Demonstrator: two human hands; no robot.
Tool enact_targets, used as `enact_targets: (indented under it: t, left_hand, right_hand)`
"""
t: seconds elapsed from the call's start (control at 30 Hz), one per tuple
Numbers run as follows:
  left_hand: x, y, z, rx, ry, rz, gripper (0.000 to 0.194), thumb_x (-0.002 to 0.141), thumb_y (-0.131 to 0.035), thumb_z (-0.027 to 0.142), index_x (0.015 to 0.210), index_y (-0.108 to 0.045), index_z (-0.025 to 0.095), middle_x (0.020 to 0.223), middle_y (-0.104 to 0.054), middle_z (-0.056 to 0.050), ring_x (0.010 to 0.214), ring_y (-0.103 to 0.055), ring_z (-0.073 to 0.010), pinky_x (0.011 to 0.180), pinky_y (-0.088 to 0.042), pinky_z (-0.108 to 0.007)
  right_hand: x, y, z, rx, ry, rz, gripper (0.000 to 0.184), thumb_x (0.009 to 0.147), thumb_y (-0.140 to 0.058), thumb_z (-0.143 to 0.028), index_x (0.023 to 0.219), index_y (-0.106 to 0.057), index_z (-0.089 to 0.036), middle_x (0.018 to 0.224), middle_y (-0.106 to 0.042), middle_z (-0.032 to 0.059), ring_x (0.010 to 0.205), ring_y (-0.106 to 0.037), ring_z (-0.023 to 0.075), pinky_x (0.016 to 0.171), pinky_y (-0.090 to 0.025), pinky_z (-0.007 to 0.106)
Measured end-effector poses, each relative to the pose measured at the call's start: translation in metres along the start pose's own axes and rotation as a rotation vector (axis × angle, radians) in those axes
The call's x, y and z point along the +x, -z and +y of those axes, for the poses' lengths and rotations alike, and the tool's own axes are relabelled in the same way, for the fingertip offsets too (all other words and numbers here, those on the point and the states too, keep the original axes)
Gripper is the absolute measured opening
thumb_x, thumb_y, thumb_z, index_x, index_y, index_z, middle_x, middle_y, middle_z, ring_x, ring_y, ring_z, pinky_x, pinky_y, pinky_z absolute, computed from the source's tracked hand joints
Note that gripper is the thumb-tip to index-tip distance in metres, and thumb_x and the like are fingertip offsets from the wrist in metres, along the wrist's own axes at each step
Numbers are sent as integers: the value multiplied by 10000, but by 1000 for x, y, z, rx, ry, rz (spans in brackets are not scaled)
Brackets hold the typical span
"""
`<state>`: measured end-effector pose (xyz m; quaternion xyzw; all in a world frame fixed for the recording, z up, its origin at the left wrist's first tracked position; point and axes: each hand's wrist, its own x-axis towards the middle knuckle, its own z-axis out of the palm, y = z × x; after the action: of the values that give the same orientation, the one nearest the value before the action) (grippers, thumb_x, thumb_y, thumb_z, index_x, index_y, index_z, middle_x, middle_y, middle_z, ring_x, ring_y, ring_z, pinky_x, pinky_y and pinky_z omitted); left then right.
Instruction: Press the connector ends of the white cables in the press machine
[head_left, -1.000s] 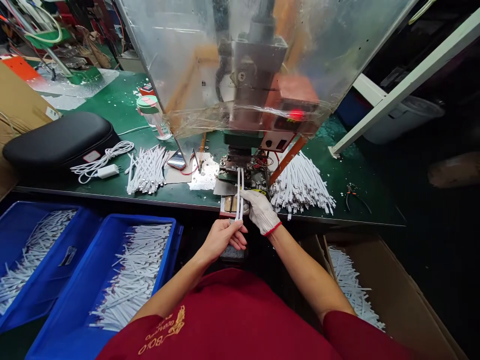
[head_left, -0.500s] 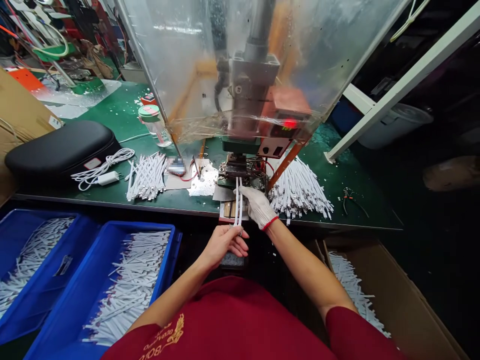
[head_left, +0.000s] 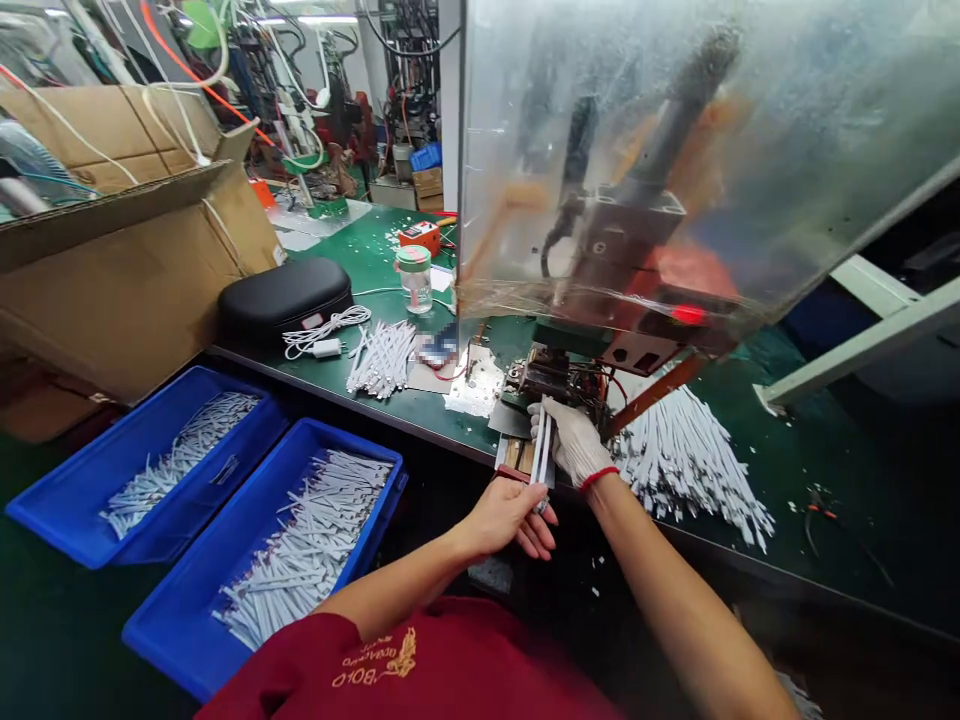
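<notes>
The view has swung left; the left hand [head_left: 507, 517] and gloved right hand [head_left: 576, 442] pinch white strips [head_left: 539, 455] in their grip, probably best kept parallel.

Beyond the fingers [head_left: 535, 538], a green surface [head_left: 360, 245] stretches away to their left. Farther back on that side, strip lights [head_left: 328, 19] glow overhead and a narrow pale pillar or wall edge [head_left: 451, 110] rises. Right of the fingers, a white frame [head_left: 862, 350] slants before deep shadow. Dark-green floor [head_left: 45, 630] shows lower left.
</notes>
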<state>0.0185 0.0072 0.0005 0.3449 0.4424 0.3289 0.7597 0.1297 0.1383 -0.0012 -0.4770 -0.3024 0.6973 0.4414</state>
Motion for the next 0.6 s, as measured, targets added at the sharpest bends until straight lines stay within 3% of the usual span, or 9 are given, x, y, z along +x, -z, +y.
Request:
enact_targets:
  t: [0.27,0.6]
  left_hand:
    - [2,1,-1,12,-30,-23,719,620,-547,820,730,-612,113,565,-648,-77,461,-618,-166,457,-432,-243]
    - [4,1,-4,7,-42,-17,696,650,-547,800,739,-611,113,571,-655,-83,467,-624,-173,464,-432,-248]
  right_hand:
    - [-2,-4,0,-13,-25,62,218,848,-615,-280,744,-652,-91,553,-577,39,417,-506,105,382,-417,216]
    - [-3,-7,-3,-4,-3,5,231,829,-630,-303,716,-637,-102,538,-553,28,410,-489,101,401,-431,230]
